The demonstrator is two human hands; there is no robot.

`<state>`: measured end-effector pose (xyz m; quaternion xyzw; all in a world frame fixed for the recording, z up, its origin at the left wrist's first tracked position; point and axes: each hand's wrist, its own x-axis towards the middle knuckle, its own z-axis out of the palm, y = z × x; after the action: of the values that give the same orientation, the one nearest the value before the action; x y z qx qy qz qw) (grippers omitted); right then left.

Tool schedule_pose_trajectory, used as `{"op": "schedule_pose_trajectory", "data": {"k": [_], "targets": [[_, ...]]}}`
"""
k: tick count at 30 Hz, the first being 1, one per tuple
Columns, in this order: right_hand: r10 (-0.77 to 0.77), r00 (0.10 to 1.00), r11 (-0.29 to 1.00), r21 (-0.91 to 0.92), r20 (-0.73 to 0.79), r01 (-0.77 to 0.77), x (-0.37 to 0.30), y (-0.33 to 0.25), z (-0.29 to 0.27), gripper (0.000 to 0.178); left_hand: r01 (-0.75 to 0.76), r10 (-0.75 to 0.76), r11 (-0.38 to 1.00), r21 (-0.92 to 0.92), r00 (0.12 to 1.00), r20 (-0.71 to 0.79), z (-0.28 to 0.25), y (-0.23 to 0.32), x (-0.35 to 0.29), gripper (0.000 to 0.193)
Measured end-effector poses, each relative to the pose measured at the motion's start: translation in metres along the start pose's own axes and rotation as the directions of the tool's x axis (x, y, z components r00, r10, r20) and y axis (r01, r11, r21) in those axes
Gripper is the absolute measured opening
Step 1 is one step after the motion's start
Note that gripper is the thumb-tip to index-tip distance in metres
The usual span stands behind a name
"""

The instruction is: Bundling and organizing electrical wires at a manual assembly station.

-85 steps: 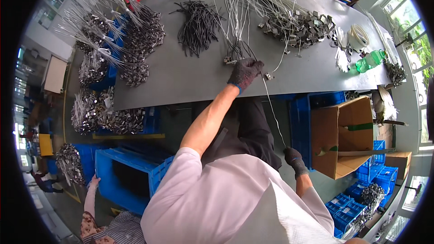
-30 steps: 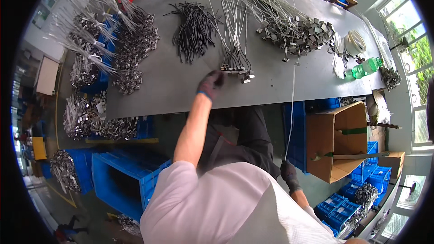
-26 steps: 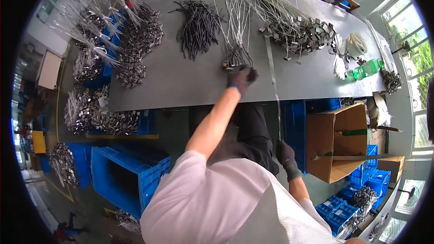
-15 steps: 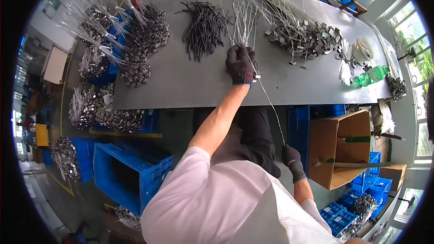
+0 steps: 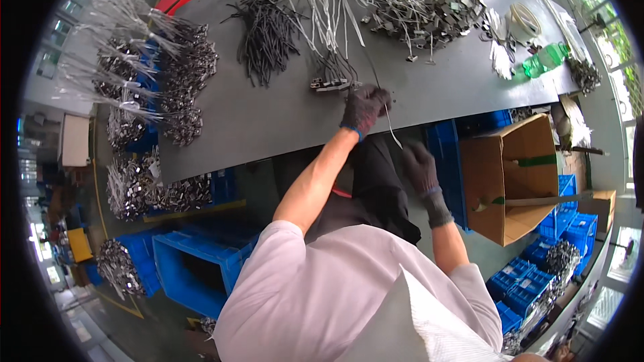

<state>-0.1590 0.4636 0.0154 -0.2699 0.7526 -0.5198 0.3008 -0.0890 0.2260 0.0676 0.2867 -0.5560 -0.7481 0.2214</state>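
Note:
My left hand (image 5: 365, 108), in a dark knitted glove, is closed near the table's front edge. A thin white wire (image 5: 390, 125) passes by its fingers, its upper part darker and its lower end hanging past the edge. Beside that hand lies a small bundle of white wires (image 5: 327, 27) with metal-looking connectors (image 5: 330, 84) at the near end. My right hand (image 5: 420, 166), also gloved, is off the table, close to the wire's lower end. Motion smears its fingers, so its grip is unclear. Left of the bundle is a pile of short black tubes (image 5: 270, 40).
A heap of wires with connectors (image 5: 422, 17) sits toward the back right of the metal table (image 5: 268, 121). Farther right are a tape roll (image 5: 524, 22) and a green bottle (image 5: 545, 60). A cardboard box (image 5: 513, 184) stands at right, a blue crate (image 5: 194, 265) at left.
My right hand has risen toward the table edge. My left hand has moved nearer to me, leaving the wire bundle lying on the table. The view has shifted slightly.

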Motion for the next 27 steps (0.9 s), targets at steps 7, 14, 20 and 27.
{"op": "schedule_pose_trajectory", "data": {"k": [7, 14, 20, 27], "targets": [[-0.727, 0.682, 0.583, -0.598, -0.082, 0.55, 0.081, -0.045, 0.054, 0.05, 0.057, -0.057, 0.989, -0.138, 0.998, 0.004, 0.019, -0.029, -0.041, 0.028], [0.061, 0.987, 0.9, 0.435, -0.149, 0.01, 0.124, -0.035, 0.081, 0.044, -0.126, 0.147, 0.977, 0.171, 0.983, -0.114, 0.001, -0.032, -0.025, 0.024], [-0.148, 0.962, 0.98, -0.164, -0.228, 0.112, 0.171, -0.082, 0.06, 0.047, -0.083, 0.124, 0.947, 0.311, 0.985, -0.116, -0.082, -0.017, 0.027, 0.034], [-0.266, 0.911, 0.736, -0.677, -0.314, -0.018, 0.292, -0.053, 0.025, 0.055, 0.637, 0.337, 0.304, 0.709, 0.624, -0.705, -0.243, 0.001, 0.062, 0.066]]}}
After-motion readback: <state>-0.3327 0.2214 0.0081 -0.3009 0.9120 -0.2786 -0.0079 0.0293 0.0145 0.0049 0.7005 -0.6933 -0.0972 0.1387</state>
